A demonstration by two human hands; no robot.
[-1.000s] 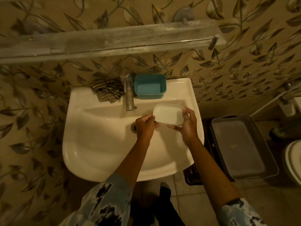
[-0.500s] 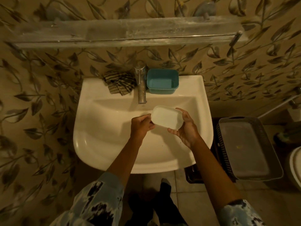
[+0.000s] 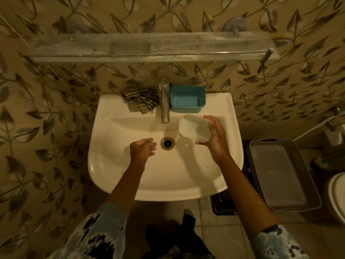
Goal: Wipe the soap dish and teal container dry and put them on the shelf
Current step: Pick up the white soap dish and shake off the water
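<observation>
My right hand (image 3: pixel 214 137) holds the white soap dish (image 3: pixel 193 128) tilted over the right side of the sink basin; water runs off it toward the drain (image 3: pixel 167 143). Left of the drain, my left hand (image 3: pixel 142 149) hovers loosely curled with nothing in it. The teal container (image 3: pixel 187 99) stands empty on the sink's back rim, right of the tap (image 3: pixel 164 99). A striped cloth (image 3: pixel 140 100) lies bunched on the rim left of the tap. The grey shelf (image 3: pixel 149 46) runs along the wall above the sink.
The white sink (image 3: pixel 115 171) fills the middle of the view. A grey basket with a lid (image 3: pixel 278 171) sits to the right on a dark crate. A toilet edge (image 3: pixel 336 195) shows at far right. Patterned tiles cover the wall.
My left hand has let go of the soap dish and dropped left of the drain. My right hand has tipped the dish, spilling water into the basin.
</observation>
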